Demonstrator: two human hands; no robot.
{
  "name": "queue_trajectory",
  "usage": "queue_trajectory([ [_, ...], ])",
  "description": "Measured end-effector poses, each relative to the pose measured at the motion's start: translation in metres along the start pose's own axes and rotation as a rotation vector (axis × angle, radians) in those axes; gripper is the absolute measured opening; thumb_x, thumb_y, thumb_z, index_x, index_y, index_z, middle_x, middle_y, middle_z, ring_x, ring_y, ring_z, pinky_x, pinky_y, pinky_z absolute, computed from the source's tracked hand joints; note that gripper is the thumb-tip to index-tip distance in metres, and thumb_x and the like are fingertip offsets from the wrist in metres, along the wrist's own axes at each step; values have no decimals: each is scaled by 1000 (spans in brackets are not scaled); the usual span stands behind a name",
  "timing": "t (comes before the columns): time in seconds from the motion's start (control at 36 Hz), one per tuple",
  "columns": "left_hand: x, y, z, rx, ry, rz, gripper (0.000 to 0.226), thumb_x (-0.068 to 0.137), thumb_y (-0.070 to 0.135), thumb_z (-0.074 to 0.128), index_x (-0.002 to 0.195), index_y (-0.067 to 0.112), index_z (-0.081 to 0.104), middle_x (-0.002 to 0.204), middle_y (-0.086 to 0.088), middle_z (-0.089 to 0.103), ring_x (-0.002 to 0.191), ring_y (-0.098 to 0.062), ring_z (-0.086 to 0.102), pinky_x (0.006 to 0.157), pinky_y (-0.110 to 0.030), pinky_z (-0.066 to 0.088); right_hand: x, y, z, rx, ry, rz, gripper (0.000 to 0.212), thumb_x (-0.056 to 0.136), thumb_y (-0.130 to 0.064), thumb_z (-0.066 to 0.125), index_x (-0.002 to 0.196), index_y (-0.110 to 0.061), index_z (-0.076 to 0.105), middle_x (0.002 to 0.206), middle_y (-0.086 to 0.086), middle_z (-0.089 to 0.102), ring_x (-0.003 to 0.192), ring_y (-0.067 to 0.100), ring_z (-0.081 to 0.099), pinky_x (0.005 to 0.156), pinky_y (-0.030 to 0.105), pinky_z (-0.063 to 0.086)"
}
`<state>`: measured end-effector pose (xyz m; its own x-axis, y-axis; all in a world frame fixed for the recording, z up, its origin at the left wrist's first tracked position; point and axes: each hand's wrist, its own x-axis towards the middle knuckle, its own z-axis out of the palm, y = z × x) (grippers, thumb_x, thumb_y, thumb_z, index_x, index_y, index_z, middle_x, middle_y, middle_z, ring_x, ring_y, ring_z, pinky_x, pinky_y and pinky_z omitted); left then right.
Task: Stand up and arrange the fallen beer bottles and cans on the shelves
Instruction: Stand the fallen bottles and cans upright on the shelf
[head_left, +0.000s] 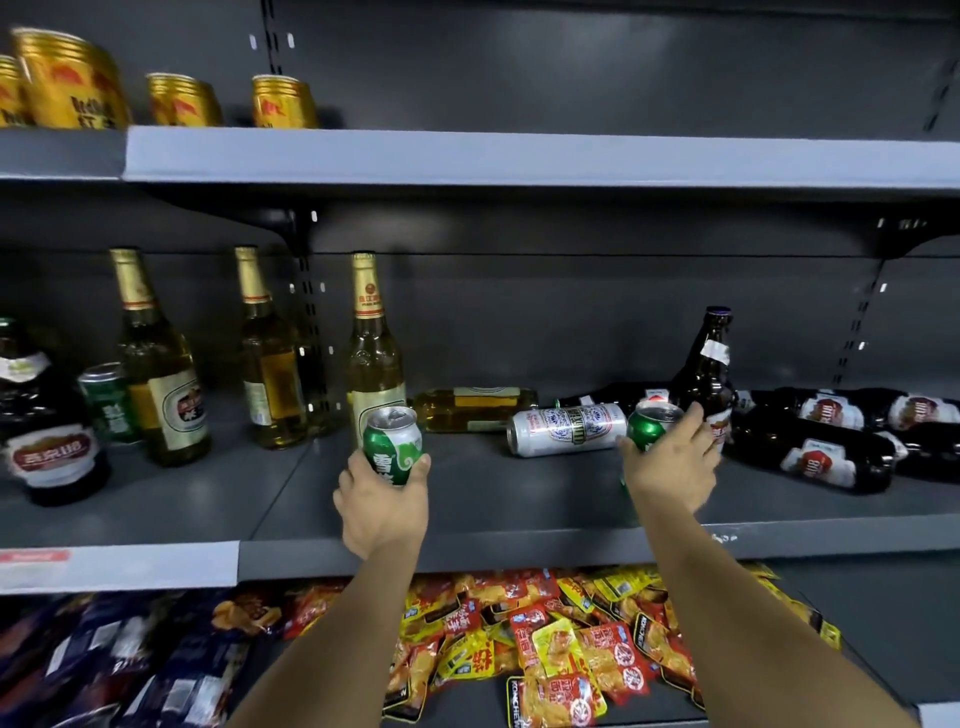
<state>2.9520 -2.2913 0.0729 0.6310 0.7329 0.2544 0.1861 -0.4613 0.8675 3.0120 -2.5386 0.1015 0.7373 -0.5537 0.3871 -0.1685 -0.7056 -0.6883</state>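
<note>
the left hand (383, 499) is gripping an upright green can (392, 446), fingers curled round it, above the middle shelf (493, 545). the right hand (670, 462) is wrapping another green can (652, 427) beside a fallen silver can (567, 430).

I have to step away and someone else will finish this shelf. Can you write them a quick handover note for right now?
Left hand grips an upright green can.
Right hand grips a second green can beside an upright brown bottle.
Done: three clear bottles stand on the middle shelf.
Left: set both cans down; stand up the silver can, the lying clear bottle and the dark bottles lying at right.
</note>
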Motion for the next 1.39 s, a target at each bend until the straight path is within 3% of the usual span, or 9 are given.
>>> queue_trajectory([
  [0.08,5,-6,-8,8,16,-27,74,81,48,72,136,9,42,130,-14,52,124,-33,43,89,-48,44,-9,-11,6,-21,251,-129,77,81,-35,71,144,-8,34,144,15,42,129,36,38,104,51,27],
  [0.17,8,-8,-12,19,11,-25,75,81,46,72,138,8,39,132,-15,50,126,-34,42,89,-50,44,-21,-23,14,-33,309,-347,65,78,-24,71,135,-8,45,133,13,52,121,35,47,99,48,28],
  [0.36,-3,5,-5,67,302,235,74,74,42,78,130,5,47,120,-19,53,111,-37,49,90,-49,40,-34,-33,38,-124,90,-580,56,72,-14,74,125,-10,57,119,12,62,114,35,54,94,47,40],
  [0.47,-13,19,9,114,318,515,47,81,38,65,115,9,49,98,-13,54,92,-27,48,77,-39,39,-31,-34,39,-318,-166,-632,58,88,-19,58,142,-14,37,137,9,47,129,29,39,108,43,28],
  [0.67,-31,34,40,113,66,657,33,87,34,53,113,14,55,99,-5,56,90,-23,55,70,-35,45,-17,-35,48,-497,-302,-766,74,88,-19,60,149,-13,18,147,8,34,137,28,29,114,42,24],
  [0.92,-6,41,85,252,-414,394,46,98,42,48,138,21,42,136,-1,47,126,-20,43,97,-35,42,4,-44,69,-636,-382,-714,86,93,-18,55,154,-9,-5,162,10,4,149,31,3,121,46,3],
  [1.14,28,50,123,136,-542,318,46,100,47,37,137,21,44,133,-4,56,122,-24,49,95,-37,44,22,-41,81,-715,-394,-697,81,91,-14,54,154,-12,3,159,11,13,146,35,11,118,48,13],
  [1.25,23,59,129,-16,-502,290,39,100,47,38,122,20,56,113,-3,66,102,-24,59,80,-33,46,23,-41,82,-730,-321,-748,71,90,-15,54,150,-11,16,148,13,30,136,34,30,112,45,26],
  [1.39,25,58,125,-61,-454,350,39,100,45,39,129,23,53,120,2,64,110,-22,58,87,-37,48,24,-40,85,-553,-277,-663,64,92,-15,52,148,-14,22,146,7,34,135,29,31,109,40,33],
])
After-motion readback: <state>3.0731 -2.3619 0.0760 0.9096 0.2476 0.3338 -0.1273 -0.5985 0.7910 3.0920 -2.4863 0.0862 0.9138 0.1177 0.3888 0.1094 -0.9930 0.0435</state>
